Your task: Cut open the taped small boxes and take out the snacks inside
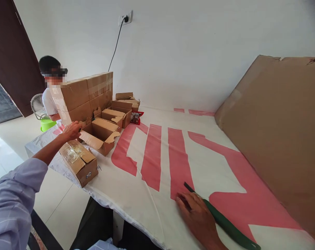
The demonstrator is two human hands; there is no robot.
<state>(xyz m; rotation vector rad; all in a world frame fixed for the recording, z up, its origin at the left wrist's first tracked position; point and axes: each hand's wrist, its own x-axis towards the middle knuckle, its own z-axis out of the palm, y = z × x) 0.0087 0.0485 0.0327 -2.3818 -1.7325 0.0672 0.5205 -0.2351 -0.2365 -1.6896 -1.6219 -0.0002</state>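
My left hand (72, 131) reaches out to the left edge of an open cardboard box (101, 137), its fingers closed on that edge. Just below that hand lies a closed, taped cardboard box (79, 163) with clear tape across its top. My right hand (197, 213) rests on the cloth with its fingers loosely bent and nothing visible inside them. Alongside it, partly behind the fingers, lies a long green-handled tool (225, 222) with a narrow dark tip; its exact kind is unclear.
Several open boxes (123, 109) line the table's far left, beside a red packet (136, 118). Stacked taped boxes (87, 92) stand behind them, with a person (49, 100) beyond. A large cardboard sheet (277, 132) leans at right. The tablecloth (209, 170) is white with red shapes.
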